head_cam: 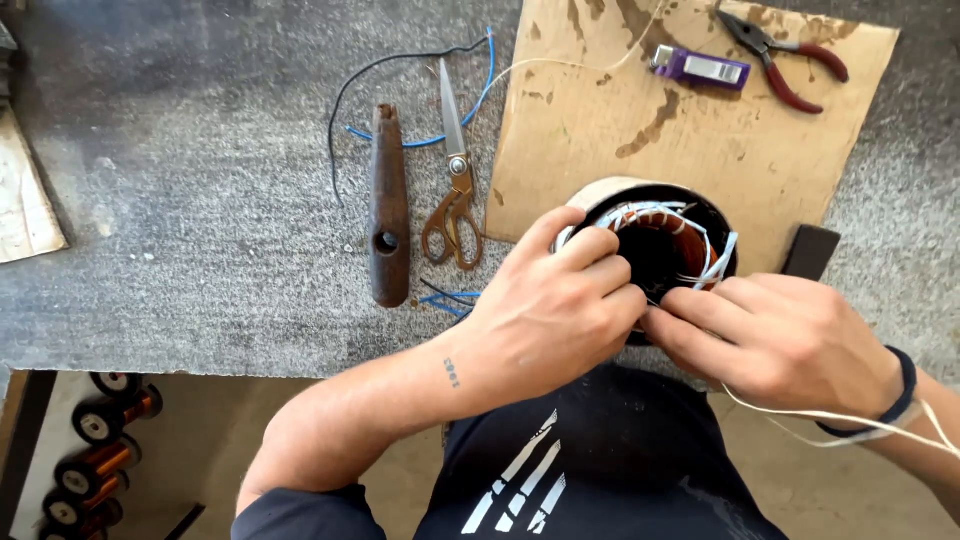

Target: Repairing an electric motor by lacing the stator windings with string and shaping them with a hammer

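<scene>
A round motor stator (pixel 662 240) with copper windings and pale blue insulation strips stands at the near edge of the grey bench, partly on a sheet of cardboard (pixel 600 130). My left hand (pixel 550 315) wraps its fingers over the stator's left rim. My right hand (pixel 775 335) pinches at the near rim, fingertips meeting those of the left hand. A thin white cord (pixel 850 418) runs under my right wrist and off to the right; whether the fingers grip it is hidden.
A brown wooden handle (pixel 388 205) and scissors (pixel 455 190) lie left of the stator, with blue and black wires (pixel 400 100) behind. Red-handled pliers (pixel 790 60) and a purple lighter (pixel 700 68) rest on the cardboard. Copper wire spools (pixel 100 450) sit below the bench.
</scene>
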